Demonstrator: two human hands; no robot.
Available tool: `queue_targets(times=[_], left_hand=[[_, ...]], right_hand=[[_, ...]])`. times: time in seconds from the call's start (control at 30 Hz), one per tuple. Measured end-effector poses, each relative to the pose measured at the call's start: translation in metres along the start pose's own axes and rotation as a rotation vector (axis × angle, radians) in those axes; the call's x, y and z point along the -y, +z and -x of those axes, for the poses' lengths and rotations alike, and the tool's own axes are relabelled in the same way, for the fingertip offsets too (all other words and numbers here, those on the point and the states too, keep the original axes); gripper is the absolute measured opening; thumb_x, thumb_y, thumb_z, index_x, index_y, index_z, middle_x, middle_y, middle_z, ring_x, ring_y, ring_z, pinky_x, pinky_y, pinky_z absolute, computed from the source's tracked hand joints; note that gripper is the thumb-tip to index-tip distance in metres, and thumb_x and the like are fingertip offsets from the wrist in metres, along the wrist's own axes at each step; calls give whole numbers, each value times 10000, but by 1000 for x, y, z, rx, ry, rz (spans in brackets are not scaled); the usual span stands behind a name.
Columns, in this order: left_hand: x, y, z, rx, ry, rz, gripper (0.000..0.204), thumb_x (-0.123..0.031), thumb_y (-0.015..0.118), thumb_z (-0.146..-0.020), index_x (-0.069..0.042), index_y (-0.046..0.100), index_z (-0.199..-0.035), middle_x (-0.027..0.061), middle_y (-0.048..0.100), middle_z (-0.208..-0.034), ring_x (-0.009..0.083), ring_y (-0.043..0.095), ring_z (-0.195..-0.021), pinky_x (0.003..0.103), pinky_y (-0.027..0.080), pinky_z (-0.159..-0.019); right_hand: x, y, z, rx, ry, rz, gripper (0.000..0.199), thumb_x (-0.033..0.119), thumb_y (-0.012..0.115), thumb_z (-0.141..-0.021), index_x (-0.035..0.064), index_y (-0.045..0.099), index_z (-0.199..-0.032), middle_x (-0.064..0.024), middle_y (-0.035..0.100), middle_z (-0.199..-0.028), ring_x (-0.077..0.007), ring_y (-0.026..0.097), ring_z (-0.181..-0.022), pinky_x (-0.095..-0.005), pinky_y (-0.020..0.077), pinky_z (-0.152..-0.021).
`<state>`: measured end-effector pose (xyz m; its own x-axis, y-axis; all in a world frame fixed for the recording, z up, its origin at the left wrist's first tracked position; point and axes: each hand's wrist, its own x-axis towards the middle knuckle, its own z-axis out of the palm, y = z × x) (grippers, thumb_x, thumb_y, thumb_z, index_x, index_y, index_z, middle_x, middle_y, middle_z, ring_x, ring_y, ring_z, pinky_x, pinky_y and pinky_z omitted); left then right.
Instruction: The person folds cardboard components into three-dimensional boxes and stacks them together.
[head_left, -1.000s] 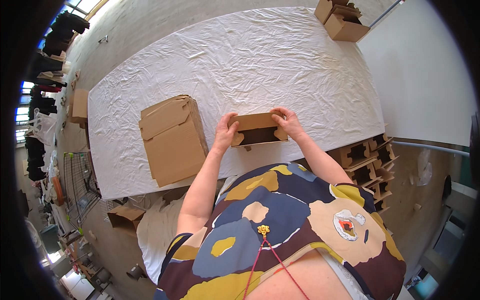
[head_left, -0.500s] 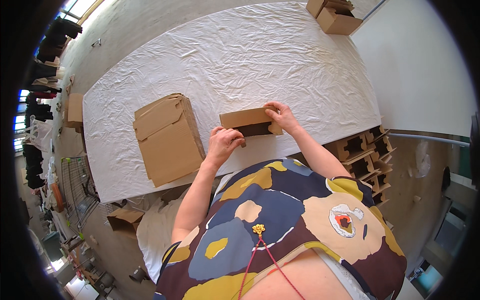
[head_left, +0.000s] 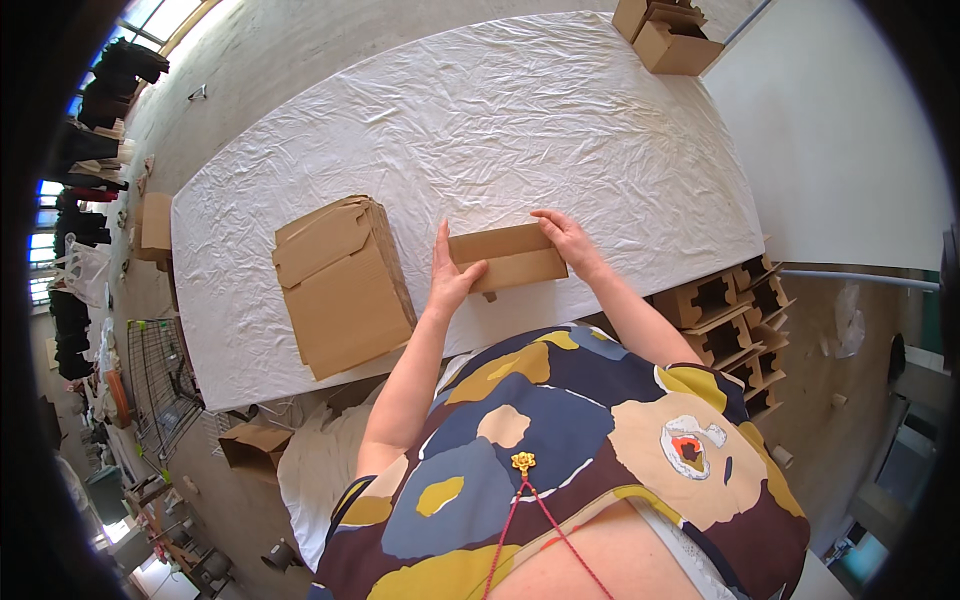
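Observation:
Both my hands are on a small, long cardboard box (head_left: 508, 256) at the near part of the cloth-covered table. My left hand (head_left: 453, 278) grips its left end, fingers straight up along the end and thumb over the near edge. My right hand (head_left: 570, 243) holds the right end, with the fingers over the far corner. Brown panels show between the hands; a small flap sticks out below the near edge beside my left thumb. To the left lies a stack of flat folded cardboard boxes (head_left: 345, 285), apart from my left hand.
A wrinkled white cloth covers the table (head_left: 480, 120). Cardboard boxes (head_left: 672, 40) stand at its far right corner. Several formed boxes (head_left: 722, 325) are piled beside the near right edge. An open carton (head_left: 254, 446) and a wire rack (head_left: 160, 385) are at lower left.
My left hand has gone from curled fingers at the near left corner to straight fingers along the left end. The dark gap in the box no longer shows; a brown panel is there.

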<state>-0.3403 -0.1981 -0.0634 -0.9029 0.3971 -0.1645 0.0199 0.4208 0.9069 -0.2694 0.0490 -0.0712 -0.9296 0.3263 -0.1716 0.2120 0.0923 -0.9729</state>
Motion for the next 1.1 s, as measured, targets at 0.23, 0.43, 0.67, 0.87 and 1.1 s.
queue_targets(times=[0.23, 0.43, 0.67, 0.87, 1.1], left_hand=[[14, 13, 3, -94, 108, 90, 690, -181, 595, -984, -109, 224, -1562, 182, 342, -1547, 318, 316, -1440, 398, 258, -1182], [15, 16, 3, -123, 123, 4, 579, -155, 530, -1015, -91, 283, -1535, 157, 400, -1502, 314, 364, -1402, 403, 289, -1162], [15, 17, 2, -128, 53, 253, 557, -165, 516, -1025, -114, 292, -1533, 162, 429, -1471, 310, 400, -1369, 406, 309, -1145], [41, 17, -6, -113, 62, 149, 606, -265, 515, -1042, -129, 231, -1560, 173, 419, -1480, 282, 401, -1368, 394, 321, -1135], [12, 3, -5, -78, 11, 334, 723, -461, 517, -1016, -130, 196, -1573, 202, 344, -1539, 310, 370, -1393, 414, 283, -1160]], right_hand=[[-13, 17, 8, -208, -201, 267, 206, 192, 583, -983, 48, 644, -1116, -146, 647, -1063, -319, 625, -989, -376, 506, -847], [-15, 19, 8, -212, -211, 423, 183, 173, 562, -987, 42, 590, -1111, -163, 634, -1041, -355, 616, -969, -413, 504, -832], [-12, 18, 9, -215, -236, 305, 178, 158, 563, -982, 38, 587, -1110, -179, 631, -1056, -372, 613, -981, -424, 499, -845], [-11, 17, 5, -124, -131, 365, 236, 157, 572, -978, 38, 599, -1179, -180, 614, -1137, -355, 592, -1075, -403, 481, -923], [34, -16, 18, 43, -358, 649, 749, 471, 717, -837, 156, 446, -1460, -135, 410, -1496, -366, 354, -1395, -466, 324, -1137]])
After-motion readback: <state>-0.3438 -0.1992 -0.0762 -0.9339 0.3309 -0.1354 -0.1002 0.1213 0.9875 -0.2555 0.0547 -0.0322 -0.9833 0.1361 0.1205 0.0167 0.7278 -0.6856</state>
